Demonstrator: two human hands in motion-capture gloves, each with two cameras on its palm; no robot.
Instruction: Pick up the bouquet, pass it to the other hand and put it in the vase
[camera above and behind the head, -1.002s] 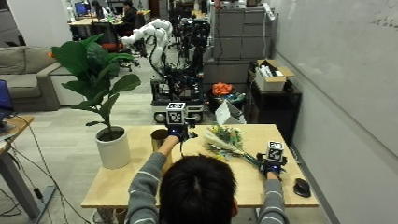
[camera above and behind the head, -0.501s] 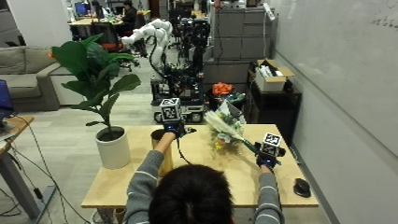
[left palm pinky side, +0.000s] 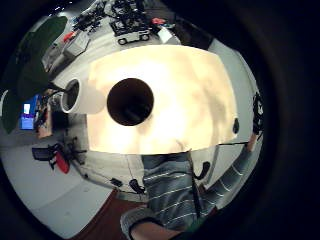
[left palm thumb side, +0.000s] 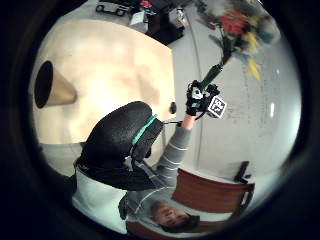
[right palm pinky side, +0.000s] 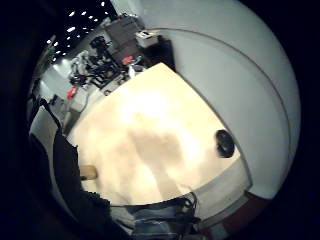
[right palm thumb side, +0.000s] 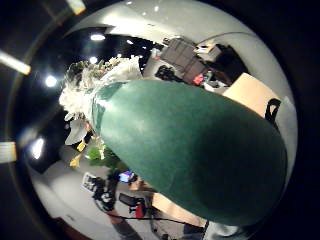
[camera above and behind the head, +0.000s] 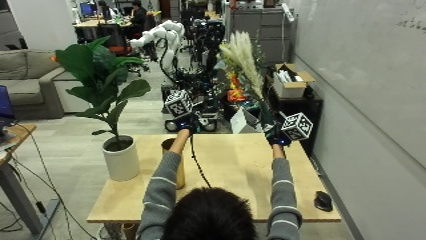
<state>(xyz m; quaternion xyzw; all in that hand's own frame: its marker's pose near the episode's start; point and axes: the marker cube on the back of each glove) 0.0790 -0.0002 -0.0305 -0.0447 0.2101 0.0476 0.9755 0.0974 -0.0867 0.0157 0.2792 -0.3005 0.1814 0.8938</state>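
above the table (camera above and behind the head: 233, 165), in the outside view, the bouquet (camera above and behind the head: 245, 70) is held upright by its lower stem in the right hand (camera above and behind the head: 276, 136), fingers curled round it, plumes and orange flowers standing well over the tabletop. the left hand (camera above and behind the head: 186, 123) is raised over the far edge of the table, apart from the bouquet; whether its fingers are straight or curled cannot be told. the vase (camera above and behind the head: 174, 162), a tan cylinder, stands on the table just beside the left forearm, partly hidden by the sleeve. a white pot with a green plant (camera above and behind the head: 120, 150) stands at the table's left end, and a black mouse (camera above and behind the head: 323, 200) lies near the right front corner.

left little finger side palm view: the vase (left palm pinky side: 130, 101) is seen from above as a dark round mouth on the table (left palm pinky side: 200, 95), the white pot (left palm pinky side: 72, 95) beside it.

left thumb side palm view: the bouquet (left palm thumb side: 235, 30) is seen gripped in the right hand (left palm thumb side: 196, 100), off the table's side.

right little finger side palm view: the table (right palm pinky side: 150, 130) and the mouse (right palm pinky side: 224, 143) are seen below.

right thumb side palm view: the bouquet's green wrapped stem (right palm thumb side: 190, 150) fills the view, close to the palm.
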